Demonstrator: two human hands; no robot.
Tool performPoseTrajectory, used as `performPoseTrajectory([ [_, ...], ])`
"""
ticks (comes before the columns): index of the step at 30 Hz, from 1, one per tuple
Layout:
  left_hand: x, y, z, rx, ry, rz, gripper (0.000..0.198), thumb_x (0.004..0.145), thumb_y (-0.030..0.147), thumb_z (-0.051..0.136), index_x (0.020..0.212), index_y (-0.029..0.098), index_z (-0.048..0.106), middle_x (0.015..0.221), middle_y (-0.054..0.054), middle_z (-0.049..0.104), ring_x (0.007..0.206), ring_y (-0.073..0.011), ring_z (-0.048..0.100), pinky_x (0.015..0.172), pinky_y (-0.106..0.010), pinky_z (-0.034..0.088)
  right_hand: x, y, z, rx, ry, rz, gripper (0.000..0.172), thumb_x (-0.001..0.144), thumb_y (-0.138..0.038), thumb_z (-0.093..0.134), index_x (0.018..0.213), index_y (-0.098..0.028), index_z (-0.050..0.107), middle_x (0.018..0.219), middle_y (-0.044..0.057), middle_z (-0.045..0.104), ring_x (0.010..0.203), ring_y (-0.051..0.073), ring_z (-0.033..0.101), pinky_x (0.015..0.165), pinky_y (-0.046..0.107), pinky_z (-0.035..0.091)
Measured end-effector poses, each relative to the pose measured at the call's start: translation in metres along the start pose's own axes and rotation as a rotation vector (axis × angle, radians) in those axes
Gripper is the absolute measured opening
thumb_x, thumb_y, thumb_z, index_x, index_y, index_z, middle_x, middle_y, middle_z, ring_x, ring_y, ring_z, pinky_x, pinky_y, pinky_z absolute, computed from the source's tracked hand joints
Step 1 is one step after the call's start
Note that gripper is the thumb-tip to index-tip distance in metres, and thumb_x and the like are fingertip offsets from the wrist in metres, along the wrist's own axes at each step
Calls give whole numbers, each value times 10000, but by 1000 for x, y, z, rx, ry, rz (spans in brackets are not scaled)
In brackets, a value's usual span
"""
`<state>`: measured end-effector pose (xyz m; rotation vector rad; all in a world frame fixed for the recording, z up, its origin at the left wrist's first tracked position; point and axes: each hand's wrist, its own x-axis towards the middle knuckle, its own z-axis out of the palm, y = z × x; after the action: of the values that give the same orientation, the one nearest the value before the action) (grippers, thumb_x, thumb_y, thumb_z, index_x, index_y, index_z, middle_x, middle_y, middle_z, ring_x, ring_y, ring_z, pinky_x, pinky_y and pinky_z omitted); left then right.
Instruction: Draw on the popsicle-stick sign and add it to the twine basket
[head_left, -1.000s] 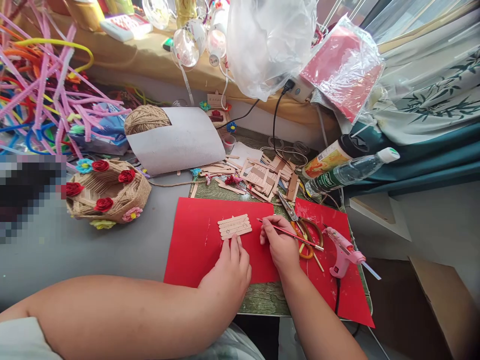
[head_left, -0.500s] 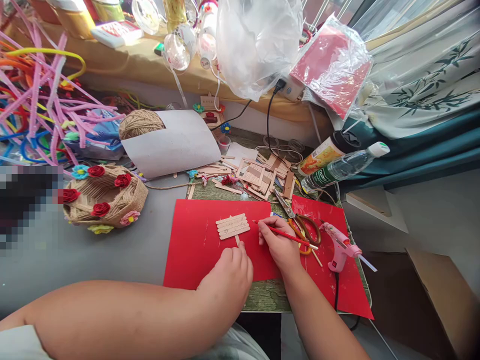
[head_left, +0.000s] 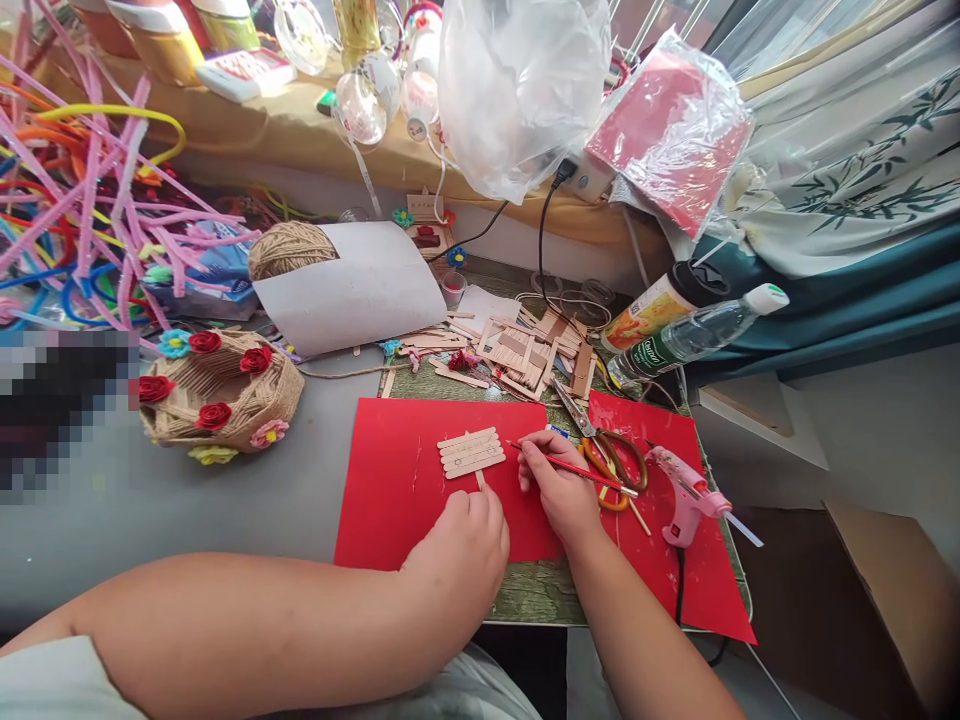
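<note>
A small panel of glued wooden sticks (head_left: 471,452) lies on a red sheet (head_left: 397,490) in front of me, with a stick handle pointing toward me. My left hand (head_left: 461,550) is curled just below it, fingertips pinching the end of that handle. My right hand (head_left: 559,495) holds a thin red paintbrush (head_left: 592,478), its tip pointing left at the panel's right edge.
Orange-handled scissors (head_left: 607,455) and a pink glue gun (head_left: 686,498) lie right of my hand. A heap of wooden sticks (head_left: 525,355), two bottles (head_left: 690,335), a twine ball (head_left: 289,248), a flower-trimmed woven basket (head_left: 221,395) and pipe cleaners (head_left: 90,200) crowd the back and left.
My left hand slid down from the panel's lower edge and curled onto its handle. The brush tip moved slightly closer to the panel.
</note>
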<state>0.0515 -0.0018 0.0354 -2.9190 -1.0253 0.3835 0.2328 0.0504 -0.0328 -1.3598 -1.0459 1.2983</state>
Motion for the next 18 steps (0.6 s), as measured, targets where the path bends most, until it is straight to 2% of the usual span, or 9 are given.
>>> performPoseTrajectory([
  [3,4,-4,0,-40,-2,-88,558,979,327,463,1467,63,519,1490,-292,523,1033,-313,648,741,-409,445,-1,-3,2,-49,-6,-1,268,923,-457,694,1027,-211,701,811,20,665,628,140,611,569,266,520],
  [6,10,-9,-1,-69,-65,-146,668,971,408,509,1528,49,425,1584,-307,382,1058,-328,664,750,-400,459,-6,-15,5,-121,-27,-30,245,941,-442,675,1039,-217,690,739,-4,634,613,136,592,591,266,502],
  [9,14,-12,-3,-84,-150,-158,701,972,448,515,1542,58,398,1619,-288,299,1062,-324,673,752,-391,471,-5,-33,9,-192,-79,-61,226,928,-415,702,1047,-224,681,750,-7,646,625,134,595,625,269,500],
  [11,16,-15,-6,-98,-168,-164,696,975,449,514,1546,71,392,1628,-284,266,1061,-319,677,735,-381,473,1,-41,12,-207,-126,-62,222,914,-417,719,1015,-223,681,791,0,663,598,125,588,586,264,491],
  [14,17,-18,-7,-116,-178,-190,718,962,463,541,1538,60,397,1620,-296,264,1091,-329,669,719,-377,477,15,-36,16,-139,-160,-20,251,916,-464,701,926,-217,658,754,-4,652,526,118,564,495,254,464],
  [18,20,-21,-6,-127,-183,-193,758,951,493,550,1527,22,400,1587,-329,320,1092,-338,670,721,-382,490,27,-14,21,-50,-96,31,314,892,-524,706,866,-222,624,710,-13,646,491,118,556,464,250,460],
])
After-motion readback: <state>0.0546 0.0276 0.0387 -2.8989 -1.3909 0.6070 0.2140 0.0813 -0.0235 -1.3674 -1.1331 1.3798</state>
